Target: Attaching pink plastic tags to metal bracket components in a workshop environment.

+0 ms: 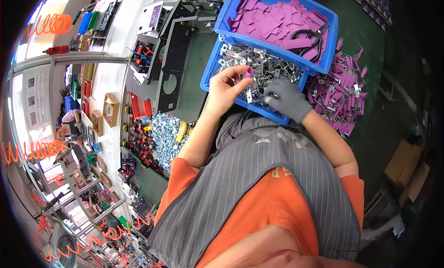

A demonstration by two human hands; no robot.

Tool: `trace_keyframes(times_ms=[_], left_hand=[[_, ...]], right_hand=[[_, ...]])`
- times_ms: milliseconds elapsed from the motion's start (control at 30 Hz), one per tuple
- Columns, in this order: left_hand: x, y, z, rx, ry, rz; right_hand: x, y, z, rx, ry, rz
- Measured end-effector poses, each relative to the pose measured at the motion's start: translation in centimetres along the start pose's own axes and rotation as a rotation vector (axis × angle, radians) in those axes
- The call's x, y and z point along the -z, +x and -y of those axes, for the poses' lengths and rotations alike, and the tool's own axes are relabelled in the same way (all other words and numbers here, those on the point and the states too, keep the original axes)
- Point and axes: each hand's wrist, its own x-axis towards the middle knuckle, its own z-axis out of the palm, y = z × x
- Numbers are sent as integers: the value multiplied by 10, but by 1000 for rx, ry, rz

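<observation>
My bare left hand (pixel 226 89) pinches a small purple sleeve (pixel 249 72) between thumb and fingertips, above a blue bin (pixel 206 73) of metal pieces. Many bent metal brackets (pixel 264 64) with holes fill this bin. Wearing a grey glove, my right hand (pixel 287 100) is at the bin's near right part with its fingers curled down; what they hold, if anything, is hidden. Just beyond stands a second blue bin (pixel 336 25), overlapping the first and full of flat purple sleeves (pixel 273 20). Black-handled pliers or cutters (pixel 311 39) lie on those sleeves.
To the right lies a heap of brackets with purple sleeves on them (pixel 340 94). Black metal frames (pixel 173 60) are on the left, near a pile of small shiny parts (pixel 166 136). Cardboard (pixel 404 164) sits at far right. Another person (pixel 71 124) works at far left.
</observation>
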Motion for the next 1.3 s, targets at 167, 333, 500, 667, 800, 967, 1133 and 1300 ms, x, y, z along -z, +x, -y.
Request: trace_keyframes(times_ms=[167, 333, 500, 667, 800, 967, 1133, 1300], left_hand=[[-5, -5, -16, -277, 374, -27], [-17, -2, -33, -475, 449, 22], [-23, 1, -35, -590, 531, 64], [-24, 1, -31, -583, 555, 94], [-27, 1, -31, -541, 506, 116], [-26, -1, -25, -425, 406, 139], [-25, -3, -25, -349, 338, 171], [-25, -4, -22, -320, 327, 168]], right_hand=[[68, -24, 41, -314, 963, -108], [67, -29, 41, -57, 1416, -330], [60, -31, 33, -104, 1431, -352], [63, -29, 26, -141, 1465, -307], [61, -31, 31, -168, 1426, -374], [59, -32, 33, -277, 1372, -369], [52, -31, 23, -321, 1529, -372], [55, -31, 28, -337, 1495, -374]])
